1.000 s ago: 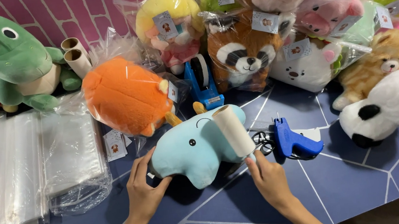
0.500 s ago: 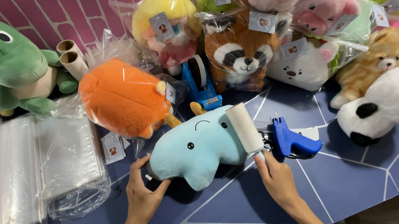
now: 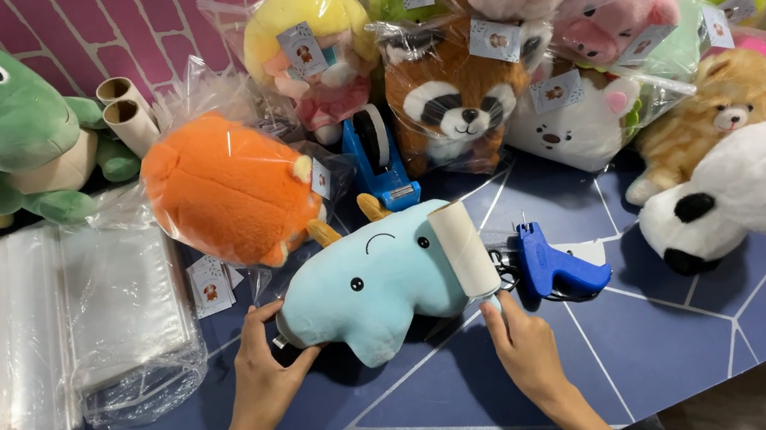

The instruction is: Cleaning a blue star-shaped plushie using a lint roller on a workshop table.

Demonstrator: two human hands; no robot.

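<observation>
A light blue plush animal (image 3: 378, 281) with small yellow horns lies on the dark blue table (image 3: 685, 342). My left hand (image 3: 262, 364) grips its left end. My right hand (image 3: 522, 346) holds the handle of a white lint roller (image 3: 464, 248), whose roll rests against the plush's right side.
A blue tagging gun (image 3: 553, 265) lies just right of the roller. A blue tape dispenser (image 3: 381, 165) stands behind. Stacked clear bags (image 3: 36, 327) sit at left, next to a bagged orange plush (image 3: 233, 192). Several bagged plush toys line the back; a white-and-black plush (image 3: 753, 185) lies at right.
The roller has shifted slightly right along the blue plush, and my right hand moved with it. My left hand stays on the plush's left end.
</observation>
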